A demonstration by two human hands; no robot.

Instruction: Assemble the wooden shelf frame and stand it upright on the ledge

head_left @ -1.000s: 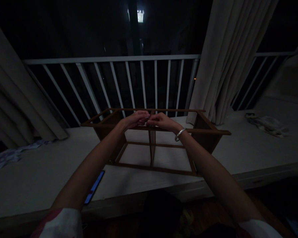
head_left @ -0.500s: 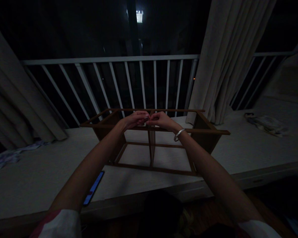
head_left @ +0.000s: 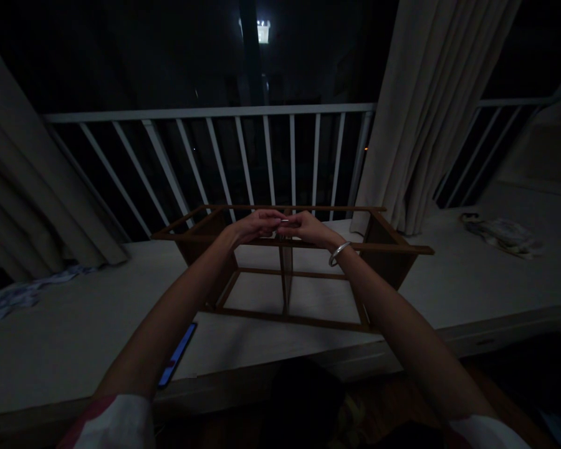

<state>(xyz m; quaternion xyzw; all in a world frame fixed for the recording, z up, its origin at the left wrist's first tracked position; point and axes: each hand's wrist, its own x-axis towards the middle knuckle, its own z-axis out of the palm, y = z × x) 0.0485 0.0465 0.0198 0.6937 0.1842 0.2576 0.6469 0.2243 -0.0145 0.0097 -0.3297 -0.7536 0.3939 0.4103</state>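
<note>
A brown wooden frame [head_left: 388, 248] of thin rails lies on its side on a pale ledge [head_left: 75, 337]. Both my hands meet over its top middle rail, just above the centre divider. My left hand [head_left: 255, 225] and my right hand [head_left: 308, 227] are pinched together on a small shiny metal piece [head_left: 284, 221] between the fingertips. What the piece is I cannot make out in the dim light. A silver bangle [head_left: 339, 252] sits on my right wrist.
A white railing [head_left: 206, 113] runs behind the frame, with pale curtains at left [head_left: 23, 206] and right [head_left: 430, 112]. A phone [head_left: 177, 354] lies on the ledge near my left forearm. Crumpled cloth lies at far left [head_left: 9, 296] and far right [head_left: 500, 234].
My hands have stayed at the same spot on the top rail; the fingers have shifted slightly and the small metal piece now shows more clearly between them.
</note>
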